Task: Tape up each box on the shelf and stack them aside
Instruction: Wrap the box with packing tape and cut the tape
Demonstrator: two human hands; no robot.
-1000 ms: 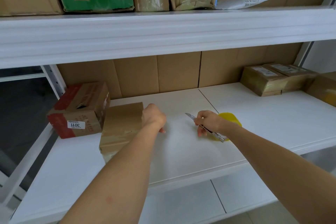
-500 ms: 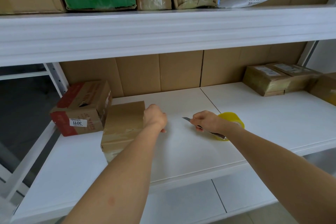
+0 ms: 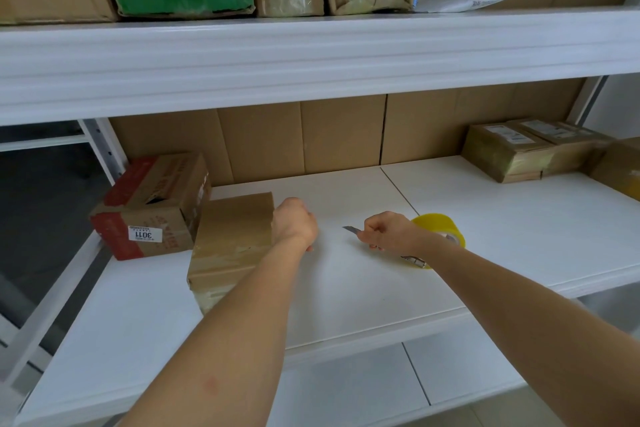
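Both hands are curled: left hand (image 3: 294, 222) against the taped box (image 3: 231, 239), right hand (image 3: 388, 230) gripping a knife (image 3: 350, 229).

One camera sits on the person's head, looking forward and down, close to the white shelf (image 3: 485, 218). More shelf boards show at 12 and 6 o'clock.

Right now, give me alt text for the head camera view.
A right hand grips a utility knife beside a yellow tape roll on a white shelf; the left hand touches a taped brown box.
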